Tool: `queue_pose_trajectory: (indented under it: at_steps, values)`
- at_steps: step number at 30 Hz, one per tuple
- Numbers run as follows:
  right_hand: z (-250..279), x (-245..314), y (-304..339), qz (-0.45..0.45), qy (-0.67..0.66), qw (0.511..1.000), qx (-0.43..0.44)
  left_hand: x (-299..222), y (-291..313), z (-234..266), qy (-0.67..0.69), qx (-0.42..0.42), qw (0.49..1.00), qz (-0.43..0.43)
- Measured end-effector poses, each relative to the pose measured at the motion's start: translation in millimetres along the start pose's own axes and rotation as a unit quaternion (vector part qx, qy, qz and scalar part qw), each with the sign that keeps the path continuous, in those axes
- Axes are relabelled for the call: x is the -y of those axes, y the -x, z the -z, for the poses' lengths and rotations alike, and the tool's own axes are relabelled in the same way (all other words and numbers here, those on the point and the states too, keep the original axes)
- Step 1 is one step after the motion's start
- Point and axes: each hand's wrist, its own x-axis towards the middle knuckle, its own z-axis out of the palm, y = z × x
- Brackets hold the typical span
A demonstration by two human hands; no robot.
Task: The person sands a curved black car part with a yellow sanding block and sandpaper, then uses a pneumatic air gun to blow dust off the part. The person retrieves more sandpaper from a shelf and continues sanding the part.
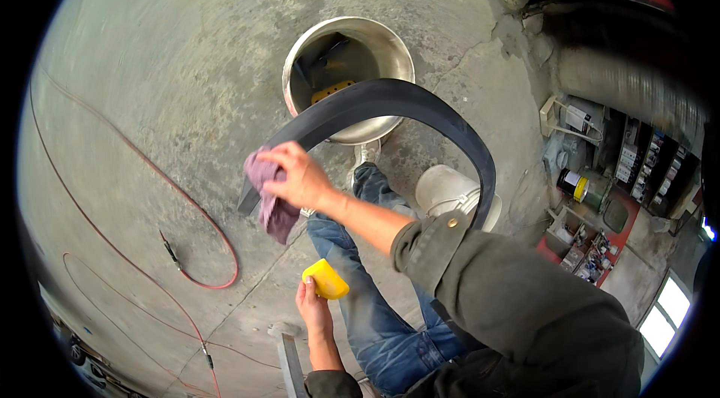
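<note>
Against the left end of a curved black trim piece (375, 102), shaped like a wheel arch, my right hand (300, 179) presses a crumpled purple cloth (276, 207). The trim arcs over the front of a large round metal tub (405, 60), and its other end runs down to the right behind my sleeve. Lower down, in front of my jeans, my left hand (315, 314) grips a yellow block (325, 279) between thumb and fingers. The block is apart from the trim.
Dark items and a yellow perforated piece (331, 90) lie inside the tub. A white bucket (442, 188) stands right of my legs. Red hoses (202, 210) loop over the concrete floor at left. A metal stand (291, 360) is beside my left forearm. Cluttered shelves (649, 165) line the right.
</note>
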Motion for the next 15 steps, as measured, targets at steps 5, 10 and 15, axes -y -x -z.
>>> queue_pose_trajectory:
  at_steps: [5, 10, 15]
  values:
    - [135.6, -60.2, -66.1, -0.093, 0.11, 0.988, -0.052, 0.3, 3.6, -25.1, -0.016, -0.011, 1.0, 0.002]
    - [241.1, -118.3, -68.8, -0.234, 0.011, 0.929, -0.287, -4.6, 9.1, -58.4, 0.038, -0.004, 0.999, 0.014]
    - [255.1, -56.5, -70.6, -0.33, -0.346, 0.855, -0.201, -11.6, 18.0, -95.0, 0.129, 0.007, 0.992, -0.002]
